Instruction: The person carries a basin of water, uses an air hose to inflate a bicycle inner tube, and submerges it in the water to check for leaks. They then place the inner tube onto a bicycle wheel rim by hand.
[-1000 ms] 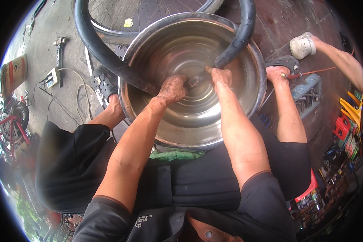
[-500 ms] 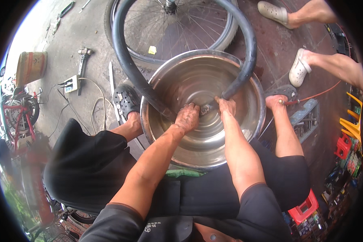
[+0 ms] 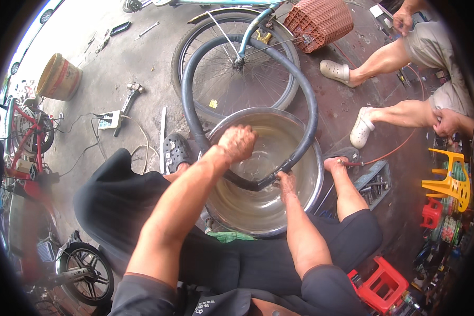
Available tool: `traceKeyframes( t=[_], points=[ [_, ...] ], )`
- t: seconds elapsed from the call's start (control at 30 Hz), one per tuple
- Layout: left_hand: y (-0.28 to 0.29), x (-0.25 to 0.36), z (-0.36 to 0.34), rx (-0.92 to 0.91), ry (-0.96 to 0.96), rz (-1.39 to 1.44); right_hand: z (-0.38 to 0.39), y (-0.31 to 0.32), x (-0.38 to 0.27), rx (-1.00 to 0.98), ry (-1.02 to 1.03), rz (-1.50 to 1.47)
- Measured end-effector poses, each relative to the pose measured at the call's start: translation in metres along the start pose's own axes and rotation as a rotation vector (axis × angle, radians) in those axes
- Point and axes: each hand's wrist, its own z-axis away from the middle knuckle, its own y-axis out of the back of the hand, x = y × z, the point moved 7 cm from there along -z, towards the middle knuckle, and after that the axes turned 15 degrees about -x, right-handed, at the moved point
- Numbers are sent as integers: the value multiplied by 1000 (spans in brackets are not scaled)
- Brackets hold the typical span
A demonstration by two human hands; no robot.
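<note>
A dark inflated bicycle inner tube [image 3: 306, 87] makes a large loop; its near part crosses the wide metal basin [image 3: 317, 184], which holds shallow clear water. My right hand [image 3: 286, 185] grips the tube at the near right, over the basin. My left hand [image 3: 238, 142] is raised above the basin's left side, off the tube. Its fingers are curled in and slightly blurred; whatever they may hold is hidden. The tube's far part hangs in front of a bicycle wheel [image 3: 180, 71] behind the basin.
A hammer [image 3: 130, 97] and a white power strip [image 3: 109, 120] with cords lie at left, near a bucket [image 3: 60, 76]. A grey tool tray [image 3: 374, 184] stands right of the basin. Another person [image 3: 400, 63] is at far right. Red [image 3: 383, 287] and yellow [image 3: 450, 181] stools stand at right.
My left hand has let go of the tube and risen. The tube's near part now curves across the basin, still in my right hand. The view has shifted, showing more of the bicycle.
</note>
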Motion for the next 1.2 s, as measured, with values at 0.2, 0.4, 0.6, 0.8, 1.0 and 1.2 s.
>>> traceKeyframes(
  t=[0.2,0.4,0.6,0.8,1.0,1.2],
  points=[
    [208,-44,84,292,44,-176,30,14,-38,115,172,-135],
    [268,-63,204,412,280,289,21,9,-38,248,248,-405],
    [262,-51,216,284,214,175,14,54,30,360,-3,-410],
    [226,-115,211,114,316,447,9,61,52,425,-78,-200],
    [225,-130,215,218,242,350,15,47,37,401,-58,-196],
    [226,-125,212,278,312,538,24,48,36,376,33,-193]
  ],
)
